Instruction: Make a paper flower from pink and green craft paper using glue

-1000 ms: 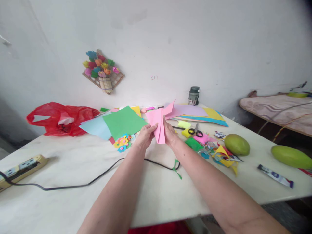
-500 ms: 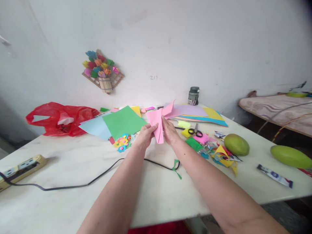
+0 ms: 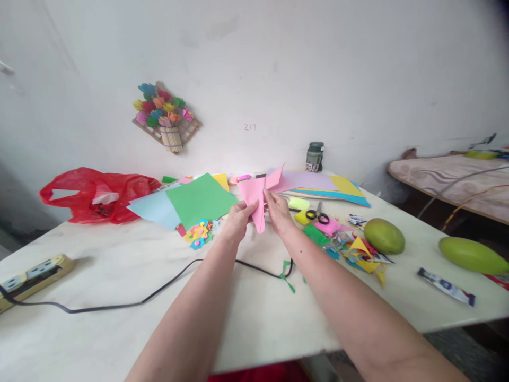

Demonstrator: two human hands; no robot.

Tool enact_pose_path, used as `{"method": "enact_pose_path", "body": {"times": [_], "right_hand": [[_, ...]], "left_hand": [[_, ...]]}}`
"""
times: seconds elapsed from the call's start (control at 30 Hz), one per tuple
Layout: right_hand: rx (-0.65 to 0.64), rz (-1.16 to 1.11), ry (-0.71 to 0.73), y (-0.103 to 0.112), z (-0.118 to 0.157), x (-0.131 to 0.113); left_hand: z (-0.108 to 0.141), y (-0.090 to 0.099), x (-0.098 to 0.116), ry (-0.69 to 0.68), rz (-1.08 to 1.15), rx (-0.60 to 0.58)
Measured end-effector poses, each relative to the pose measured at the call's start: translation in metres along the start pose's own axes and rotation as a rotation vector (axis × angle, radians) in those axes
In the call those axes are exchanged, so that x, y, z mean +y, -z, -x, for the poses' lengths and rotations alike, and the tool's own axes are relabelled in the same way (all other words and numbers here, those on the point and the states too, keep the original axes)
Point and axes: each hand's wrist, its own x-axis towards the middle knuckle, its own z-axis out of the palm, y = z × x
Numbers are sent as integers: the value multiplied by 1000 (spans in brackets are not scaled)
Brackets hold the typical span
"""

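Note:
Folded pink paper (image 3: 252, 192) is held up above the table, narrowing to a point at the bottom, with a flap standing out at its upper right. My left hand (image 3: 239, 218) is closed on its left side, thumb across the front. At the right edge, my right hand (image 3: 279, 213) pinches the paper between thumb and fingers; some of these fingers are hidden. Behind my left hand lies a green sheet (image 3: 201, 199) over a light blue one (image 3: 157, 204). Scissors with black handles (image 3: 318, 214) rest to the right of my right hand.
A black cable (image 3: 167, 283) runs from the power strip (image 3: 37, 278) across the table. Foam flowers (image 3: 199, 233), paper scraps (image 3: 361, 254), two green fruits (image 3: 384, 236) and a tube (image 3: 446, 286) lie about. A red plastic bag (image 3: 131, 188) and a jar (image 3: 315, 157) stand farther back.
The loose strip at the paper's lower right has folded away, so its lower end now looks more pointed. My right fingers have curled around the right edge.

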Motion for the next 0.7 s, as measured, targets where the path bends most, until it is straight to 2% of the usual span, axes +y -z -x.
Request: {"method": "enact_pose_path", "body": {"times": [0.5, 0.7], "right_hand": [[52, 57, 47, 9, -10, 8], [-2, 72, 55, 12, -11, 6]], "left_hand": [[-1, 4, -1, -50, -96, -36], [-1, 6, -1, -52, -115, -51]]}}
